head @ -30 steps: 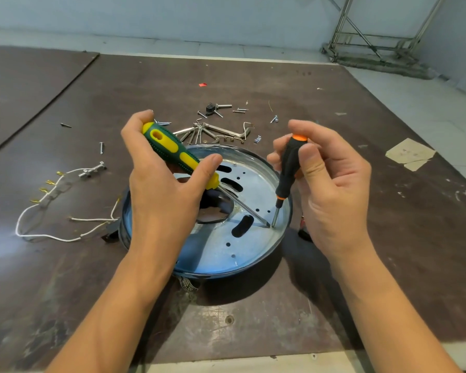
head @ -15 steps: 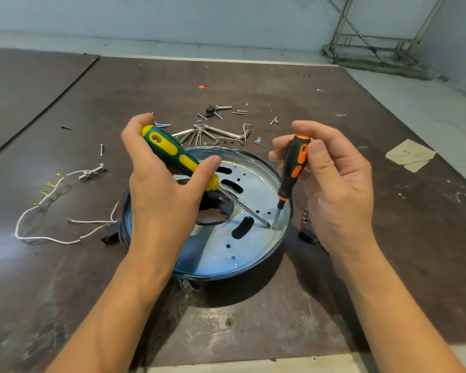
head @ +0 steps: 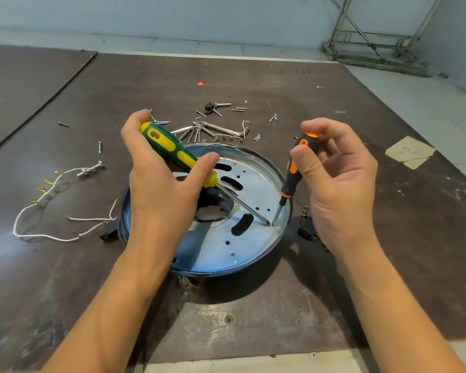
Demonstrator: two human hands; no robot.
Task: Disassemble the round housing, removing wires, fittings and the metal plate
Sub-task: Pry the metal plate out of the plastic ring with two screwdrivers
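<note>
The round housing [head: 256,261] lies open side up on the dark table. Inside it sits the perforated metal plate [head: 253,238] with slots and a central hole. My left hand [head: 159,189] grips a green and yellow screwdriver [head: 172,150], its long shaft slanting down to the plate's right side. My right hand [head: 339,189] pinches the top of a small black and orange screwdriver [head: 293,173] between thumb and fingertips. Both tips meet at one spot near the right rim. A black fitting [head: 307,227] sticks out beside the housing on the right.
White wires with brass terminals [head: 51,211] lie left of the housing. Loose screws, a hex key set [head: 210,130] and a small black part [head: 209,107] are scattered behind it. A paper scrap [head: 409,154] lies at the right. The table's front edge is close below my forearms.
My right thumb and fingers have shifted on the small screwdriver's handle, which has turned. Both tips stay at the same spot and my left hand has barely moved.
</note>
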